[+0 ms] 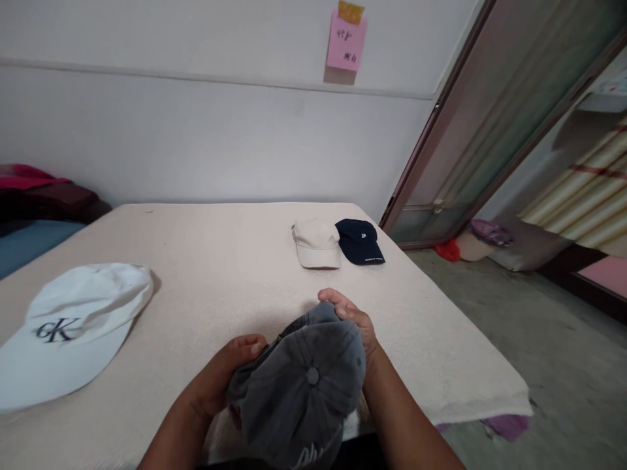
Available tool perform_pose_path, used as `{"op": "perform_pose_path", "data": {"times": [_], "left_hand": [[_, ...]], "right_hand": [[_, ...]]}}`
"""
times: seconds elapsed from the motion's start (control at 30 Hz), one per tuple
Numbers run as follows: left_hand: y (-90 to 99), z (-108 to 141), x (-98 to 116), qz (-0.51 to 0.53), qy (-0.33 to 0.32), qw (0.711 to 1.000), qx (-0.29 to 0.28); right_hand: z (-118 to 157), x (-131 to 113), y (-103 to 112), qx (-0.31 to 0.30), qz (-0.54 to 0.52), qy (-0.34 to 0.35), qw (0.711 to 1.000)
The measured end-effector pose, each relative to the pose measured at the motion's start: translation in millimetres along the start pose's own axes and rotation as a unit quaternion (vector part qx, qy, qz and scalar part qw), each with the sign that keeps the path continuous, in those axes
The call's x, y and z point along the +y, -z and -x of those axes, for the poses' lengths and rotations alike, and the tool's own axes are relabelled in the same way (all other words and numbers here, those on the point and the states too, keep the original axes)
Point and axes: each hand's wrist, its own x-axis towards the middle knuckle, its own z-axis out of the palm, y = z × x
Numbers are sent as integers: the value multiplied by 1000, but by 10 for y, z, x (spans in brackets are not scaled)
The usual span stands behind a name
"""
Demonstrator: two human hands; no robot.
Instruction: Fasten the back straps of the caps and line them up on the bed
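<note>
We have the grey cap (304, 385) at near centre, over the pale cover (220, 254); L hand (235, 362) and R hand (356, 321) pinch its opposite edges. Prob. light, soft, not fragile; best we grip the rim w/o crushing.

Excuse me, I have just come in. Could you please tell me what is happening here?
A person's left hand and right hand hold a grey cap from either side, near the front edge of a cream cover. A white cap with CK letters lies on the cover to the left. Farther back, a beige cap and a navy cap lie side by side.
</note>
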Motion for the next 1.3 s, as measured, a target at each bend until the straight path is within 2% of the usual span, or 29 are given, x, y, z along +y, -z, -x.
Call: {"op": "perform_pose_path", "data": {"times": [0.23, 0.47, 0.6, 0.73, 0.93, 1.1, 1.2, 1.3], "left_hand": [[133, -21, 41, 30, -91, 993, 66], [104, -41, 82, 54, -140, 987, 55], [102, -38, 80, 25, -158, 984, 79], [103, -43, 73, -28, -146, 983, 112], [146, -37, 85, -117, -116, 981, 98], [168, -48, 81, -173, -171, 954, 176], [146, -70, 49, -141, -160, 957, 198], [103, -96, 13, -42, -139, 974, 173]], "right_hand": [[-16, 1, -6, 6, 14, 3, 1000], [-53, 19, -24, 23, 34, 9, 999], [-60, 40, 0, 33, 47, 9, 998], [-58, 43, 22, 46, 58, 3, 997], [-66, 27, 27, 72, 46, 22, 996], [-82, 35, 58, 102, 42, 36, 993], [-94, 44, 69, 112, 39, 44, 992], [-108, 56, 73, 118, 43, 50, 991]]}}
